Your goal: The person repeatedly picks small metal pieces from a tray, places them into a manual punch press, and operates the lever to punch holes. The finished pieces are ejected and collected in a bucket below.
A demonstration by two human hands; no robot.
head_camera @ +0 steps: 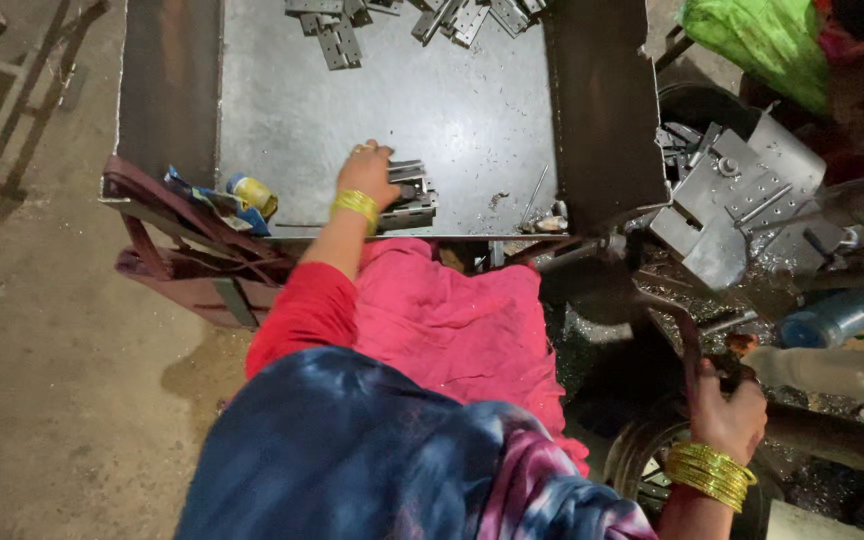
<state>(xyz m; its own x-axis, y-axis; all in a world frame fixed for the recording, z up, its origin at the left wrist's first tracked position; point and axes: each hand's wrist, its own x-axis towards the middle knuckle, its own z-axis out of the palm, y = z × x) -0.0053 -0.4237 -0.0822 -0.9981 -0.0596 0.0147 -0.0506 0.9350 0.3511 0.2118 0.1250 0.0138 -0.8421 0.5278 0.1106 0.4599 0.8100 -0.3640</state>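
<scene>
- Left hand (367, 172) laid over a small stack of metal hinges (410, 195) at the near edge of the metal tray (452, 120); fingers curled narrowly down on the stack, touching it, grip not fully visible.
- Right hand (730, 410) closed around a dark lever handle (697, 350) of the press machine (742, 200), fingers wrapped tight.
- Beyond the left fingers, well apart: loose hinges (337, 40) scattered along the far end of the tray, apparently awaiting handling.
- Just right of the left fingers: a thin metal rod (534, 195) and small scraps on the tray floor.
- Progress, as a judgement: partway, since only one small stack is gathered near, with many pieces left at the far end.
- Left of the fingers, on the tray's rim: a yellow tape roll (252, 192).
</scene>
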